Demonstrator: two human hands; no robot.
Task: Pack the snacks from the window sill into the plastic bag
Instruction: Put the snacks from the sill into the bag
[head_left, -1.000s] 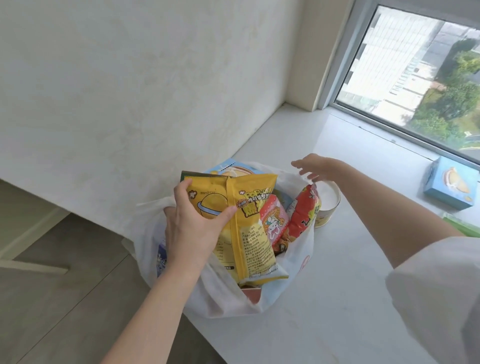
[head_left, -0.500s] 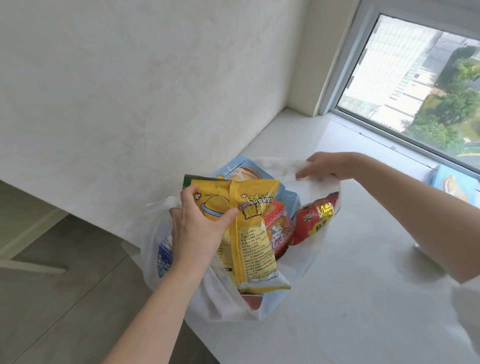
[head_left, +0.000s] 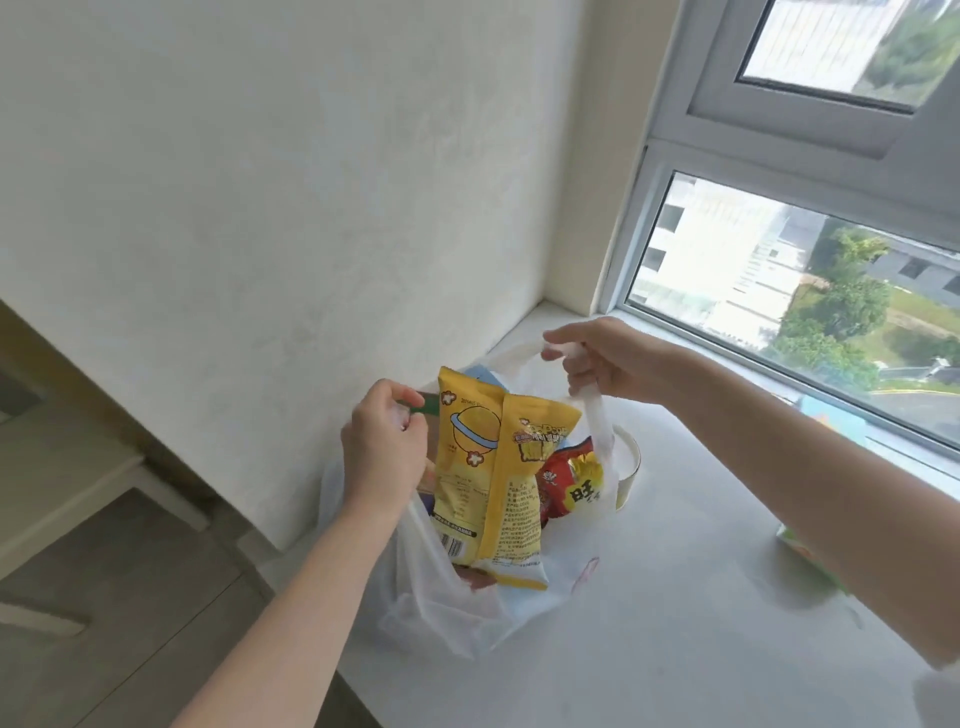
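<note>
**Bag handles raised with snacks still left on the sill**

The thin white plastic bag (head_left: 457, 597) is seen resting on the pale window sill (head_left: 649, 649), between and below the two hands. One of its twisted handle loops is clenched in the curled fingers of the right hand (head_left: 605, 361), held above and beyond the bag's mouth; the loop is drawn taut down to the bag's far side. This lift is judged to keep the mouth upright so that the packets do not spill.

The left hand (head_left: 382, 447) is held at the near left rim, fingers curled and pinched on something at the edge. Whether the bag's other handle, or the dark green packet corner (head_left: 423, 404) showing just beyond the fingertips, is being gripped cannot be told.

A tall yellow crinkled snack packet (head_left: 488, 483) stands upright between the hands, projecting well above the rim, with a red foil packet (head_left: 571, 483) tucked just to its right, under the right hand.

Both forearms are extended forward, the left wrist bent slightly down, the right wrist level.

A white round cup (head_left: 628, 467) stands behind the bag, below the right hand. A blue item (head_left: 831, 415) and a green-edged packet (head_left: 800, 551) lie beside the right forearm, still outside the bag, so the packing is judged unfinished.
</note>
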